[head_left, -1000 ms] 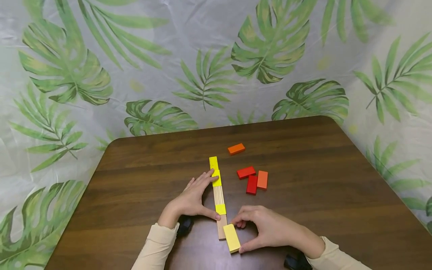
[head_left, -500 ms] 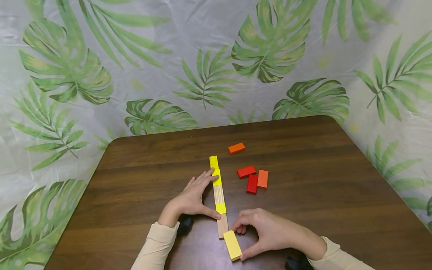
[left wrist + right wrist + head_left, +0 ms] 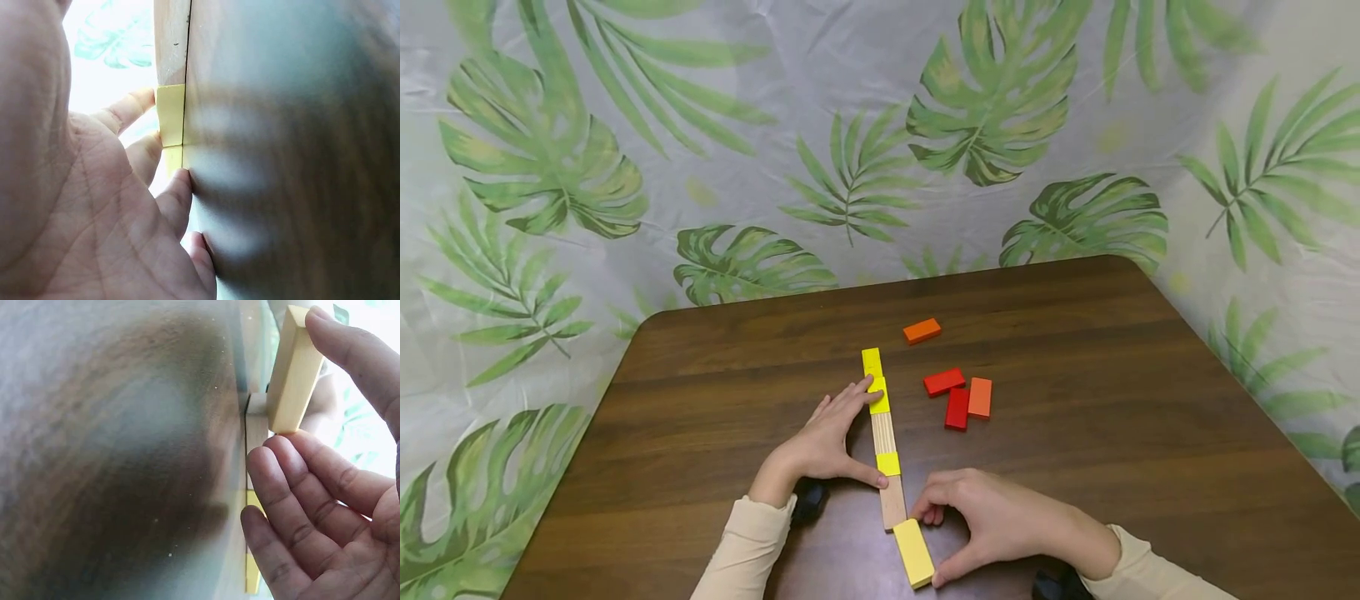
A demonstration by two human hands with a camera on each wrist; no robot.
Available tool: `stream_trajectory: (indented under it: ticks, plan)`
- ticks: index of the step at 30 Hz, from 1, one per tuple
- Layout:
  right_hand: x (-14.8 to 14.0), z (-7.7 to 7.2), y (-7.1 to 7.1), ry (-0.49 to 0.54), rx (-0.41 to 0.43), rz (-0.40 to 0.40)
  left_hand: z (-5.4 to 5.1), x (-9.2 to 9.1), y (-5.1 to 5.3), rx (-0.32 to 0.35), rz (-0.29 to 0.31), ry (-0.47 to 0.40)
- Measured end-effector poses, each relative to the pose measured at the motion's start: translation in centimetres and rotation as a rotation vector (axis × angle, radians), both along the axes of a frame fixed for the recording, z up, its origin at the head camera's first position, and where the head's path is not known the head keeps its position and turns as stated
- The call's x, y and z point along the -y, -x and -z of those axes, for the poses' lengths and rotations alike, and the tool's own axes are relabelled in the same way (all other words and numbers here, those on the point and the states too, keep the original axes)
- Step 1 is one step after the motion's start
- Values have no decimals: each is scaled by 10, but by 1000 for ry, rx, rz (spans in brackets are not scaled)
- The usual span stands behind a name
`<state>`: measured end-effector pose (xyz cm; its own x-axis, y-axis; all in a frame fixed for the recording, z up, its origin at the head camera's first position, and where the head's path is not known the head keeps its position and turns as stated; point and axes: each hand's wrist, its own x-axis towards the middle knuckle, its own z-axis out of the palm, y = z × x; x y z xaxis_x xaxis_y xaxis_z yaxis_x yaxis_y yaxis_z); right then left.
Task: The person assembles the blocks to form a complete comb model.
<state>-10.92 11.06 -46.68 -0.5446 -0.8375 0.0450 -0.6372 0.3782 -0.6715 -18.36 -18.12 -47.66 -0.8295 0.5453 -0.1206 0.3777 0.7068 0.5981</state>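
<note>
A row of yellow and bare-wood blocks runs toward the front of the table. Along its left side lies my left hand, fingertips on a yellow block and thumb at the bare-wood block nearest me; the left wrist view shows straight fingers against yellow pieces. Between thumb and index finger, my right hand pinches a pale yellow block by its ends, at the near end of the row. In the right wrist view that block is held off the table surface, its other fingers loosely extended.
Right of the row lie two red blocks, touching or nearly so, with a coral block beside them. An orange block is farther back. A leaf-patterned cloth hangs behind the table.
My right hand has moved the pale yellow block slightly toward me, from beside the bare-wood block to its near end. The left hand has stayed against the row.
</note>
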Motion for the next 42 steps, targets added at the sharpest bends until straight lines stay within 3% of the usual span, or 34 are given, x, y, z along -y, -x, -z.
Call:
stream_trajectory:
  ticks: [10, 20, 30, 42]
  plan:
    - [3, 6, -3, 29, -84, -13, 0, 1, 0, -1, 5, -2]
    - [9, 2, -9, -66, -105, 21, -1, 0, 0, -2, 8, -11]
    - [13, 2, -12, -85, -173, 40, 1, 0, 2, -1, 3, 4]
    - [15, 0, -15, -126, -135, 75, 1, 0, 1, -12, 5, -8]
